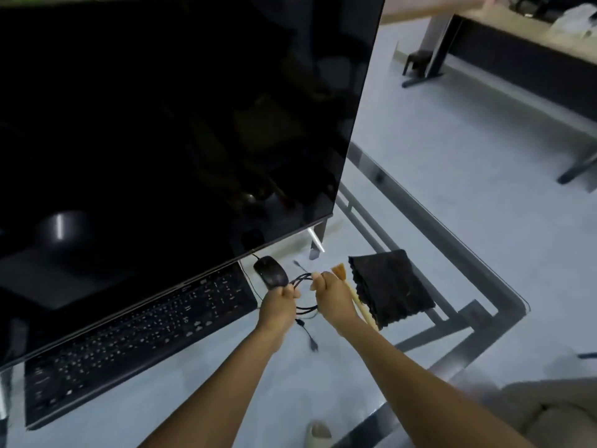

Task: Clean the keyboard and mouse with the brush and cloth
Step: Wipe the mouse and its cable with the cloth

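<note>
A black keyboard point(135, 331) lies on the glass table, partly under the big dark screen. A black mouse point(270, 271) sits just right of it, by the screen's lower edge. Both my hands grip a coiled black cable point(305, 307) between them, its loose plug end hanging down. My left hand point(278, 307) touches the mouse's near end. My right hand point(332, 297) covers part of a wooden-handled brush point(357, 300), whose bristles show at the top. A folded black cloth point(392, 287) lies right of the brush.
A large dark screen point(168, 124) on a metal foot fills the left and centre. The glass table's rounded corner point(517, 305) is at right. A pale cushion point(549, 412) sits at bottom right. Another desk stands across the floor at upper right.
</note>
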A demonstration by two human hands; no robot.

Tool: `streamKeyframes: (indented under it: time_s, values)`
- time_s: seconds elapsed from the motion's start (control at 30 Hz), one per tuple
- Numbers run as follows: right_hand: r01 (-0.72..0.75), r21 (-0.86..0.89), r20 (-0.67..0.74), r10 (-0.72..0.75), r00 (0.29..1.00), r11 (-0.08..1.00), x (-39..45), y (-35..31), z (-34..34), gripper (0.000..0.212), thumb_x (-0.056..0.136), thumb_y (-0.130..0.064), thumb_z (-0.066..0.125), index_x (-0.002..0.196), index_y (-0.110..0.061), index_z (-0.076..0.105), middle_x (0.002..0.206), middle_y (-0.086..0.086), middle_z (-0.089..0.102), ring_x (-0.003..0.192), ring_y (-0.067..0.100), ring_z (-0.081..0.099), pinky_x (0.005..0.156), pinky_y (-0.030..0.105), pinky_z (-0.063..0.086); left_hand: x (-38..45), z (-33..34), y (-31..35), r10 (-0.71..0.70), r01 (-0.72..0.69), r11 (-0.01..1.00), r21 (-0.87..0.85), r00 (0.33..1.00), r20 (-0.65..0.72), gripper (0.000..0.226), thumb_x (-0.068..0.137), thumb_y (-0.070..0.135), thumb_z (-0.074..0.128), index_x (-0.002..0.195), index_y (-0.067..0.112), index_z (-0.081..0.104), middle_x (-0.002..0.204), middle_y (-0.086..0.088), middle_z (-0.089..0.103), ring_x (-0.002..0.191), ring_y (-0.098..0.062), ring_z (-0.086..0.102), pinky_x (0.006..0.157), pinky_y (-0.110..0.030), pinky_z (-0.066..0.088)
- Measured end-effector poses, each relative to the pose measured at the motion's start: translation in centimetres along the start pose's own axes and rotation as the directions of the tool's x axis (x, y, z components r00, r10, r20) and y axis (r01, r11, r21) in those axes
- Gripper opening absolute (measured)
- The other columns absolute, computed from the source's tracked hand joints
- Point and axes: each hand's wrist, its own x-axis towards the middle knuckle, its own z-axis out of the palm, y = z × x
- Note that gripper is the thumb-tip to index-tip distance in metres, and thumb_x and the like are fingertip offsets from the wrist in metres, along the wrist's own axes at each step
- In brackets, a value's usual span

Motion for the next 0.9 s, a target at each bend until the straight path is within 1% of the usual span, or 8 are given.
streamKeyframes:
  time_s: [0.13,0.27,0.37,0.43,0.57,0.67,0.8,0.9]
  values:
    - [-0.044,-0.051,0.001,0.044,0.999,0.998,1.5,2.8,2.1,0.032,0.104,-0.03,0.034,0.087,-0.011,0.053,0.078,0.006,0.058,0.066,0.016,0.051,0.049,0.018,0.032,2.3,0.9,-3.0,0.108,-0.1,0.95,0.297,0.994,-0.011,0.036,0.102,0.023,0.033,0.095,0.011,0.067,0.104,-0.005,0.066,0.089,-0.017,0.054,0.075,-0.028,0.04]
    - [0.071,-0.279,-0.022,-0.08,0.997,0.958,2.3,2.6,2.6,0.032,0.104,-0.03,0.034,0.091,-0.008,0.054,0.071,0.004,0.055,0.067,0.022,0.053,0.049,0.026,0.034,3.7,0.6,-4.0,0.265,-0.218,0.881,0.419,0.963,-0.056,0.028,0.1,0.025,0.047,0.084,0.009,0.064,0.088,-0.007,0.065,0.077,-0.019,0.058,0.059,-0.021,0.038]
    - [0.229,-0.566,-0.092,-0.337,0.937,0.792,2.8,3.1,2.6,0.02,0.091,-0.018,0.062,0.075,-0.007,0.064,0.068,0.01,0.057,0.067,0.029,0.055,0.059,0.032,0.046,3.6,0.2,-3.8,0.325,-0.254,0.848,0.466,0.943,-0.077,0.02,0.096,0.024,0.056,0.08,0.012,0.053,0.076,-0.002,0.056,0.067,-0.014,0.051,0.046,-0.015,0.029]
    - [0.188,-0.668,-0.138,-0.368,0.92,0.72,2.7,3.0,2.8,0.016,0.071,-0.011,0.078,0.062,-0.012,0.065,0.063,0.006,0.051,0.065,0.028,0.052,0.06,0.034,0.039,3.3,0.2,-3.6,0.3,-0.233,0.872,0.43,0.949,-0.094,0.014,0.094,0.022,0.059,0.088,0.011,0.052,0.076,0.003,0.055,0.067,-0.009,0.052,0.045,-0.013,0.034]
    - [0.233,-0.594,-0.18,-0.409,0.895,0.77,2.6,3.2,2.7,0.017,0.065,-0.011,0.085,0.064,-0.016,0.068,0.061,0.003,0.05,0.06,0.023,0.051,0.057,0.029,0.033,3.4,0.2,-3.9,0.29,-0.222,0.877,0.426,0.952,-0.102,0.016,0.093,0.02,0.061,0.089,0.011,0.048,0.075,0.0,0.056,0.063,-0.007,0.053,0.043,-0.012,0.035]
    - [0.293,-0.467,-0.189,-0.418,0.889,0.834,2.7,4.1,2.9,0.014,0.07,-0.008,0.083,0.081,-0.012,0.074,0.061,0.005,0.057,0.054,0.021,0.054,0.05,0.031,0.048,3.5,0.1,-3.8,0.331,-0.245,0.831,0.499,0.939,-0.092,0.018,0.093,0.022,0.06,0.089,0.009,0.049,0.077,-0.004,0.06,0.07,-0.019,0.06,0.049,-0.018,0.034]
    - [0.269,-0.306,-0.235,-0.347,0.908,0.913,2.7,4.8,3.5,0.009,0.085,-0.016,0.073,0.092,-0.01,0.073,0.08,0.008,0.067,0.069,0.02,0.061,0.065,0.033,0.055,3.6,-0.1,-3.9,0.341,-0.234,0.8,0.552,0.935,-0.098,0.024,0.093,0.026,0.06,0.098,0.004,0.053,0.087,-0.011,0.067,0.081,-0.025,0.065,0.057,-0.025,0.043]
    - [0.258,-0.312,-0.238,-0.338,0.911,0.914,2.8,5.0,3.8,0.008,0.088,-0.018,0.068,0.091,-0.01,0.07,0.086,0.008,0.066,0.074,0.022,0.061,0.068,0.035,0.054,3.6,-0.1,-3.9,0.333,-0.231,0.791,0.567,0.94,-0.081,0.026,0.094,0.027,0.058,0.1,0.003,0.051,0.088,-0.013,0.068,0.083,-0.027,0.066,0.058,-0.029,0.047]
